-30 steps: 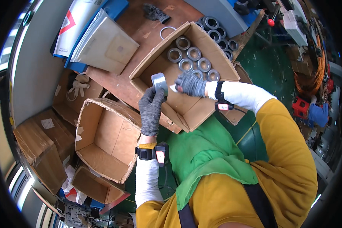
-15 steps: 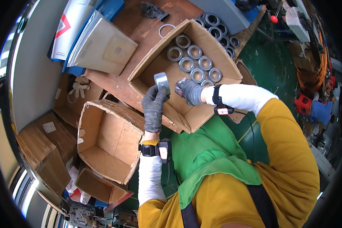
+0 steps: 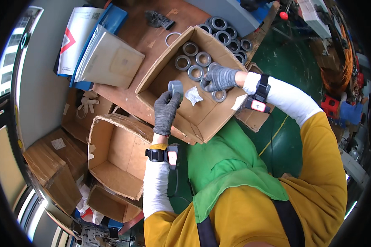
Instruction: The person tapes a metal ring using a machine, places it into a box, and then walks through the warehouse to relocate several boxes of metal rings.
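Note:
My left hand (image 3: 165, 111), in a grey knit glove, holds a grey metal ring (image 3: 175, 88) upright by its lower edge, over the near left side of an open cardboard box (image 3: 152, 80). My right hand (image 3: 221, 78), gloved the same way, is inside that box with its fingers curled down on a metal ring, mostly hidden under them. Several like rings lie flat on the box bottom, among them one ring (image 3: 182, 62) at the left and another ring (image 3: 219, 96) below my right hand. A crumpled white cloth or paper (image 3: 193, 95) lies between my hands.
Several stacked rings (image 3: 223, 38) stand behind the box on the brown table (image 3: 146, 35). A grey glove (image 3: 158, 19) and a thin white hoop (image 3: 172, 39) lie there too. A second open carton (image 3: 123, 158) sits at the left, near a plastic-wrapped folder (image 3: 109, 57).
My right hand has let go of the white crumpled piece and moved right onto the rings. The left hand still holds its ring, shifted slightly. The whole view has shifted a little.

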`<action>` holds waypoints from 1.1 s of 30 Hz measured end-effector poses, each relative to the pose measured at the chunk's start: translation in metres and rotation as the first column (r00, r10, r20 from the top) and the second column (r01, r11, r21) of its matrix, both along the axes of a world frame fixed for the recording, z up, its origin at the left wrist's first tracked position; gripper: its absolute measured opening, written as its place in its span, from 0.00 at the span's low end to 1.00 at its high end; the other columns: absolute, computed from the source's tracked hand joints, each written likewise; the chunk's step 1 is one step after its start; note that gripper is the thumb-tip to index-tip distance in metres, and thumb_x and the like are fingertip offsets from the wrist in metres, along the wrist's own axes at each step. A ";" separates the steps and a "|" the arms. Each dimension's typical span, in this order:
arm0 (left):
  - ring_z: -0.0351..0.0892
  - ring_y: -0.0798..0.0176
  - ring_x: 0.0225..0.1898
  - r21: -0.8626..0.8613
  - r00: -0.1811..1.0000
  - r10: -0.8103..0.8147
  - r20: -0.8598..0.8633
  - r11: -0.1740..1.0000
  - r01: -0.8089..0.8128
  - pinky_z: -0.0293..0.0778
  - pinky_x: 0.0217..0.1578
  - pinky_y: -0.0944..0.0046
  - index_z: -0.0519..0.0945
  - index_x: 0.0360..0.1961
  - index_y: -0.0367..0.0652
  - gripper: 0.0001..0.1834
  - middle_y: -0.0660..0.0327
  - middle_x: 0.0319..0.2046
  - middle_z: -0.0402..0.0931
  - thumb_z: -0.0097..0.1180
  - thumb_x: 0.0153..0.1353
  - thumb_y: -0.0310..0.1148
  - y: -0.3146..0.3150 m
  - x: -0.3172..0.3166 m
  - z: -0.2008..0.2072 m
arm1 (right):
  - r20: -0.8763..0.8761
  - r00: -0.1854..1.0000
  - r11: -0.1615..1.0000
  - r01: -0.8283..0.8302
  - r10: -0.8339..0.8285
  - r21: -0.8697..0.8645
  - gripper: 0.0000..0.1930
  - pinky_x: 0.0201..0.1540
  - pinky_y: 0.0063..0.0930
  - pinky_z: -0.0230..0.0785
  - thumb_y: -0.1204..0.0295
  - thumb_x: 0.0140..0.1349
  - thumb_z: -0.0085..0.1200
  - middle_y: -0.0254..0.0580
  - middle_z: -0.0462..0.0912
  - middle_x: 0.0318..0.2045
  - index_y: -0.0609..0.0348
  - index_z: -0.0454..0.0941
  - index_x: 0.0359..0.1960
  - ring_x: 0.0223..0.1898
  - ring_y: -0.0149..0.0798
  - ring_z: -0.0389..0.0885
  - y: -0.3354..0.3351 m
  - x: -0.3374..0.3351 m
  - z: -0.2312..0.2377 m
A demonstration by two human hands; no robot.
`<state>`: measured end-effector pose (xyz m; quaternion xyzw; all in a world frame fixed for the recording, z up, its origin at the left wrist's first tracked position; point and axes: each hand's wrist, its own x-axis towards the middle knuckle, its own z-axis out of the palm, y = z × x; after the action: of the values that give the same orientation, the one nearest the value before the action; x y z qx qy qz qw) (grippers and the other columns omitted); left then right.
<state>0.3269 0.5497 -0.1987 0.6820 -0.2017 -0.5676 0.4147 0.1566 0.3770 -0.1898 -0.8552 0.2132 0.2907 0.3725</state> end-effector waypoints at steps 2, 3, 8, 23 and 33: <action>0.76 0.69 0.29 -0.006 1.000 -0.021 -0.001 1.000 0.021 0.74 0.29 0.71 0.74 0.39 0.33 0.15 0.59 0.30 0.75 0.53 0.56 0.35 -0.008 -0.001 -0.005 | 0.024 0.995 0.995 0.093 -0.094 0.049 0.14 0.33 0.32 0.70 0.59 0.50 0.50 0.43 0.80 0.27 0.56 0.78 0.27 0.29 0.40 0.79 0.012 -0.016 -0.008; 0.76 0.69 0.29 -0.004 1.000 -0.030 -0.005 1.000 0.030 0.74 0.29 0.71 0.74 0.39 0.33 0.15 0.60 0.30 0.75 0.53 0.56 0.35 -0.009 0.000 -0.007 | -0.222 0.921 0.907 0.365 -0.320 0.208 0.17 0.30 0.32 0.71 0.56 0.53 0.47 0.46 0.80 0.27 0.59 0.77 0.26 0.27 0.41 0.79 0.027 -0.017 -0.016; 0.75 0.69 0.28 -0.010 0.997 0.037 -0.063 0.999 -0.037 0.74 0.28 0.72 0.75 0.38 0.33 0.15 0.60 0.29 0.75 0.53 0.56 0.35 -0.016 -0.006 -0.010 | -0.680 0.372 0.219 0.927 -0.632 0.305 0.29 0.31 0.36 0.74 0.48 0.56 0.42 0.53 0.79 0.29 0.64 0.66 0.46 0.27 0.47 0.80 0.084 -0.004 -0.053; 0.72 0.42 0.35 0.276 0.612 -0.385 0.691 0.923 0.269 0.67 0.37 0.51 0.77 0.30 0.39 0.21 0.44 0.29 0.74 0.45 0.55 0.48 -0.044 0.030 -0.057 | 0.089 0.691 0.694 0.720 -0.717 -0.003 0.20 0.41 0.38 0.66 0.59 0.50 0.48 0.57 0.77 0.34 0.64 0.74 0.37 0.39 0.53 0.75 0.092 0.022 -0.048; 0.75 0.47 0.40 0.618 0.329 -0.760 0.560 0.648 0.445 0.70 0.39 0.54 0.76 0.35 0.38 0.12 0.47 0.37 0.75 0.46 0.50 0.30 -0.037 0.034 -0.082 | 0.205 0.908 0.872 0.411 -0.365 -0.266 0.16 0.38 0.41 0.68 0.64 0.49 0.48 0.56 0.77 0.30 0.62 0.72 0.36 0.34 0.53 0.77 0.034 0.063 -0.050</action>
<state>0.3611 0.5127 -0.2809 0.7890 -0.4986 -0.3458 -0.0964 0.2198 0.4109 -0.2400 -0.8607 0.3946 0.1092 0.3024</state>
